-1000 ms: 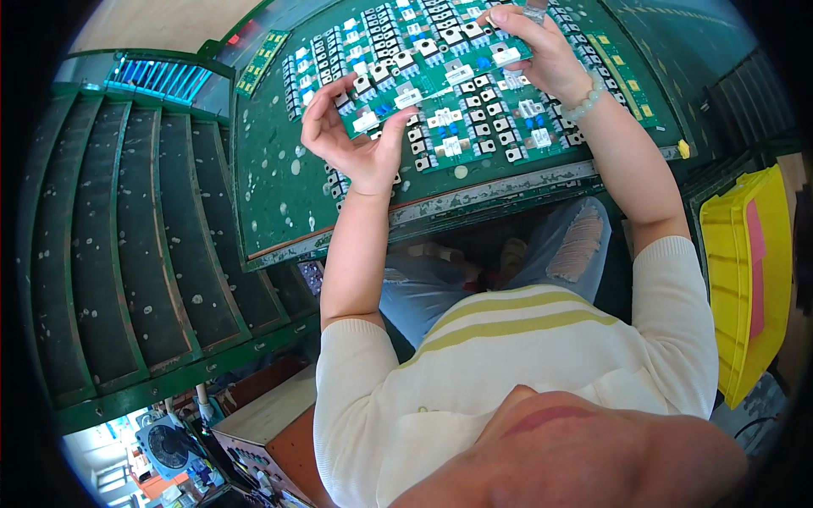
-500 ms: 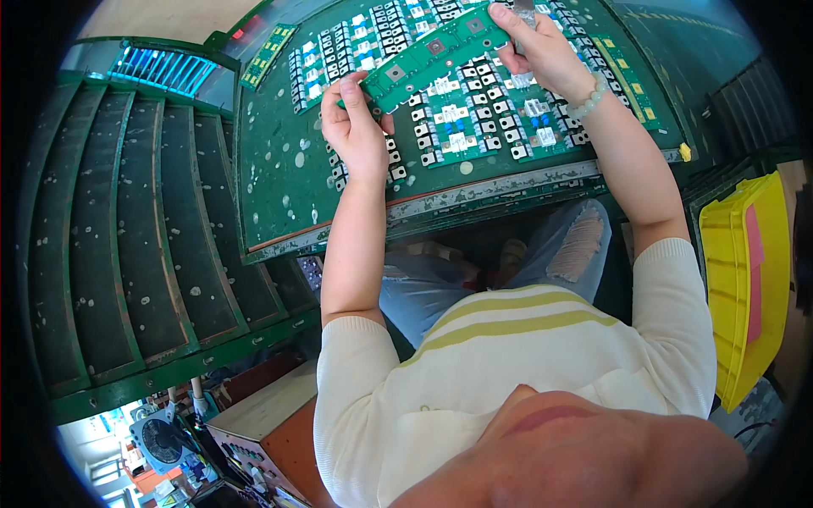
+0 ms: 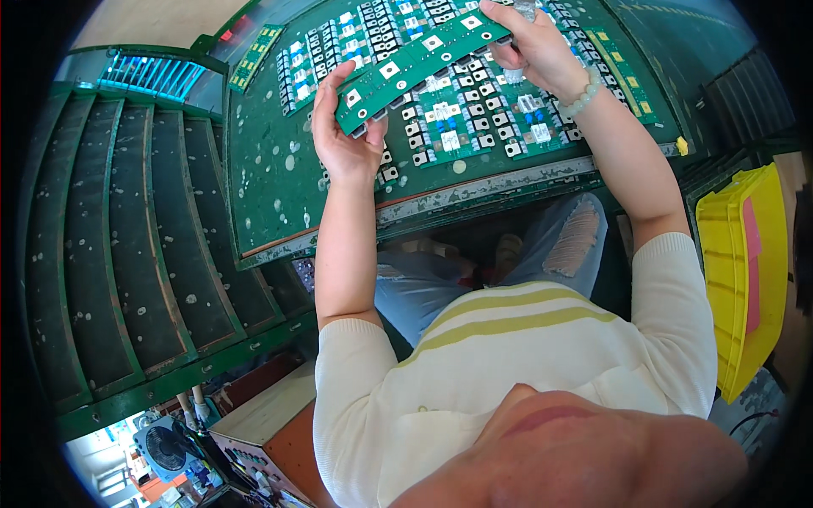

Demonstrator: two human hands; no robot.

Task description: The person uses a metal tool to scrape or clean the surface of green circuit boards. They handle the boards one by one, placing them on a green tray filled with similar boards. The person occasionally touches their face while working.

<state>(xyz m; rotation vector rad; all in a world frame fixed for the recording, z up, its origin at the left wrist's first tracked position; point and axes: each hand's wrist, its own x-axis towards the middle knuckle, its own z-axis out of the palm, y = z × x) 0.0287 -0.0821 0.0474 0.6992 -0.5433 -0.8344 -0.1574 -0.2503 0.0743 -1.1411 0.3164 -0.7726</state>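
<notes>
A long green circuit board (image 3: 415, 63) is raised over the table, tilted with its right end farther away. White squares and round holes run along its upper face, and dark parts peek out under its near edge. Its left end lies in my left hand (image 3: 345, 140), with fingers along the end and the thumb partly hidden below. My right hand (image 3: 542, 55) pinches the far right end, thumb on top. Beside the right fingers a greyish, glinting thing (image 3: 525, 8) shows; its kind is unclear. Below, rows of populated circuit boards (image 3: 453, 127) lie on the table.
The green, paint-spotted table (image 3: 279, 190) has a worn metal front edge. Narrow yellow-patched boards lie at its left (image 3: 256, 57) and right (image 3: 622, 76) sides. A dark slatted rack (image 3: 127, 237) stands left, a yellow bin (image 3: 737, 279) right. A fan (image 3: 165, 447) shows lower left.
The held board has turned over or tilted, so its face with white squares and holes now shows. My left fingers have straightened upward along its end. The right hand keeps its pinch.
</notes>
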